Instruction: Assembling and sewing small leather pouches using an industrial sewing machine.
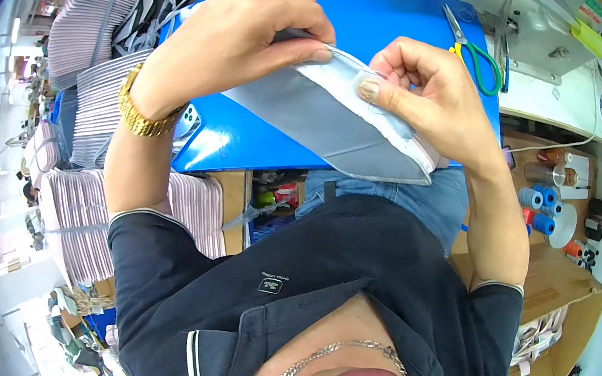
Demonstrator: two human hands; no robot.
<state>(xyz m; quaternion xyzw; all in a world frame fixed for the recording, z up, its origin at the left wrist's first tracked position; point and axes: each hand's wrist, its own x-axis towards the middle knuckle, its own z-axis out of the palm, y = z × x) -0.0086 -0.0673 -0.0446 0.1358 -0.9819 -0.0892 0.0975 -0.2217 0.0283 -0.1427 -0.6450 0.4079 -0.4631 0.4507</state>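
A grey and white fabric piece (332,131) lies over the blue work surface (381,3). My left hand (244,42) pinches its upper edge, fingertips curled over the rim and thumb along the white band. My right hand (435,111) grips the white band further right, with the thumb on a small pale translucent spot and the other fingers curled behind. A fine thread seems to run there; whether a needle is held is too small to tell. Beyond my right hand lie scissors (479,67) with green and yellow handles. A phone (187,120) is partly hidden beside my left wrist.
Stacks of striped padded pieces (94,20) stand at left and lower left (72,225). A grey machine (534,32) stands at upper right, with cords nearby. Right of me are thread spools (536,213) on a brown shelf and a cardboard box (565,333).
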